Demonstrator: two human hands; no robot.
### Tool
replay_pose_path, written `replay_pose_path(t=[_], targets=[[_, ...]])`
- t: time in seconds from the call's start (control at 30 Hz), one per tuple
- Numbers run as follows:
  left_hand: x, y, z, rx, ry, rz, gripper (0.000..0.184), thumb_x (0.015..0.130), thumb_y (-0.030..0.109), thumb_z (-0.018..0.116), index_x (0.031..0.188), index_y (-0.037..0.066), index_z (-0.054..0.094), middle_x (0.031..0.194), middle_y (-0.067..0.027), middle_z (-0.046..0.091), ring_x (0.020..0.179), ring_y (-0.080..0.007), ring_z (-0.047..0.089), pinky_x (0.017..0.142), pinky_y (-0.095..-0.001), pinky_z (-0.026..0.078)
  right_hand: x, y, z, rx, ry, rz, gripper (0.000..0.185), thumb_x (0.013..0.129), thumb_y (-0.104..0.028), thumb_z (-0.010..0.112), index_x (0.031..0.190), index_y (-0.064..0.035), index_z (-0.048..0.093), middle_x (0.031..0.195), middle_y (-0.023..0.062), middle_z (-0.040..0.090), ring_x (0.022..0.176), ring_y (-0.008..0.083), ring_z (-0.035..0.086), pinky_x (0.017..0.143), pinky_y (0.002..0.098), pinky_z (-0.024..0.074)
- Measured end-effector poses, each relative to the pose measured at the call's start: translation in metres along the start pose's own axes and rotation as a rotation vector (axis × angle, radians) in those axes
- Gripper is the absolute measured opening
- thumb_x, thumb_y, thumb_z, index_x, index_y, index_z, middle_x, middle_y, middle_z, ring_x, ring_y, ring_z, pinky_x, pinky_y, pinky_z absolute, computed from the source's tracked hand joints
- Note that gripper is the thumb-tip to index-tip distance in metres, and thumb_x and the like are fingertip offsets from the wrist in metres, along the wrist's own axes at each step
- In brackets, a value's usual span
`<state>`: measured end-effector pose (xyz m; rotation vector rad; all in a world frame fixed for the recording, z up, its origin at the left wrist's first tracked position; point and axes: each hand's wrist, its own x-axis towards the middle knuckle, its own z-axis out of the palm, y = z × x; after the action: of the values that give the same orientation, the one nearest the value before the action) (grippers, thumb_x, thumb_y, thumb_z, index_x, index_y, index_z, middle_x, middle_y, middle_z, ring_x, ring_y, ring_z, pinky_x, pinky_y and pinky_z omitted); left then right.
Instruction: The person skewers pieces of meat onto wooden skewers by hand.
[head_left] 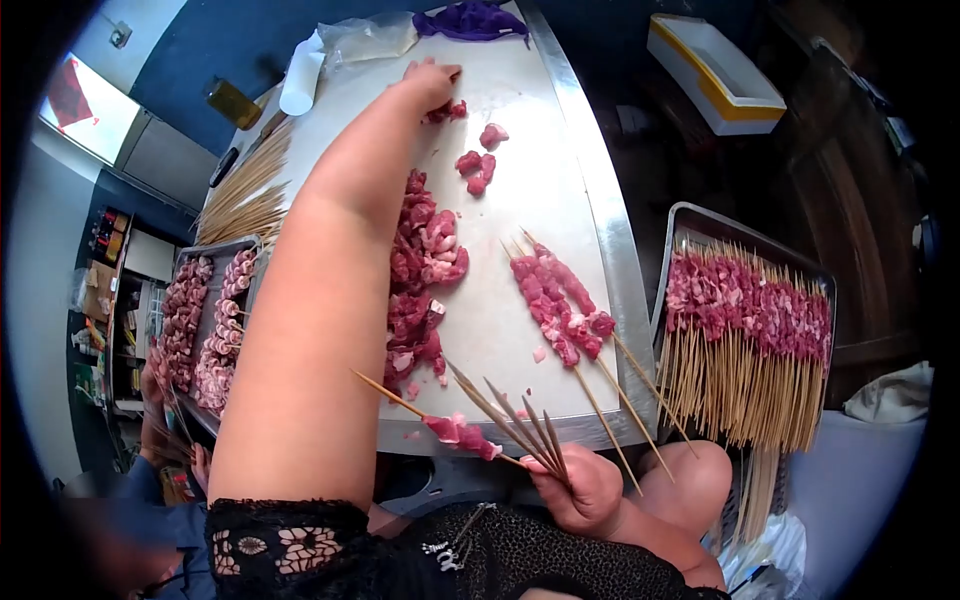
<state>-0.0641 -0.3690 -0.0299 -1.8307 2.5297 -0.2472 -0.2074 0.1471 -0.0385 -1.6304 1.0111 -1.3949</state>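
Note:
My left hand (430, 82) reaches to the far part of the metal table, fingers partly spread, beside a small clump of red meat (450, 111). Nothing shows in its fingers. My right hand (582, 490), closed near my lap, grips several bare bamboo skewers (505, 420) fanned upward and one skewer threaded with a few meat pieces (460, 435). A pile of cut raw meat (425, 240) lies along my left forearm, which hides part of it. Loose meat chunks (478, 170) sit to its right. A few finished meat skewers (555, 300) rest at the table's right side.
At right stands a tray (672, 225) packed with meat skewers. Another tray (262, 262) of skewers is at left, near a co-worker's hands (160, 400). Bare skewers (245, 195), a white cylinder (302, 75), a plastic bag (368, 38) and purple cloth (470, 20) lie on the table (540, 150).

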Motion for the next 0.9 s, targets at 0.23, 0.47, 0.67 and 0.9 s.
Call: replay_pose_path(t=[0.23,0.47,0.67,0.9], targets=[[-0.065,-0.023,-0.029,-0.457,-0.185,0.260,0.039,0.086,0.007,0.041,0.123,0.011,0.053,0.123,-0.0079,0.054,0.105,-0.0210,0.055,0.090,-0.0273,0.041,-0.004,-0.002,-0.002,-0.004,0.103,0.005,0.016,0.081,-0.001,0.061,0.097,0.0009,0.060,0.083,0.0138,0.063,0.067,0.0257,0.061,0.057,0.0296,0.0492],[-0.192,-0.031,-0.086,-0.547,-0.559,0.234,0.038,0.090,0.005,0.044,0.127,0.011,0.051,0.129,-0.0071,0.051,0.112,-0.0169,0.050,0.099,-0.0256,0.034,-0.009,-0.015,0.009,-0.006,0.114,-0.007,0.015,0.083,-0.002,0.059,0.098,0.0010,0.061,0.080,0.0128,0.062,0.066,0.0237,0.061,0.058,0.0286,0.0484],[-0.176,-0.067,-0.089,-0.712,-0.313,0.086,0.023,0.088,0.007,0.053,0.107,0.009,0.066,0.106,-0.0045,0.064,0.095,-0.0106,0.056,0.086,-0.0247,0.043,-0.013,-0.017,0.016,0.019,0.131,-0.006,0.016,0.084,-0.002,0.058,0.099,0.0007,0.061,0.079,0.0124,0.061,0.066,0.0234,0.060,0.059,0.0286,0.0481],[-0.107,-0.064,-0.027,-0.622,-0.095,-0.251,0.051,0.083,0.021,0.054,0.130,0.003,0.044,0.127,-0.0179,0.050,0.115,-0.0269,0.050,0.093,-0.0326,0.041,-0.011,-0.015,0.007,-0.001,0.150,0.029,0.017,0.082,0.001,0.059,0.099,0.0012,0.061,0.080,0.0136,0.062,0.066,0.0238,0.061,0.059,0.0281,0.0480]])
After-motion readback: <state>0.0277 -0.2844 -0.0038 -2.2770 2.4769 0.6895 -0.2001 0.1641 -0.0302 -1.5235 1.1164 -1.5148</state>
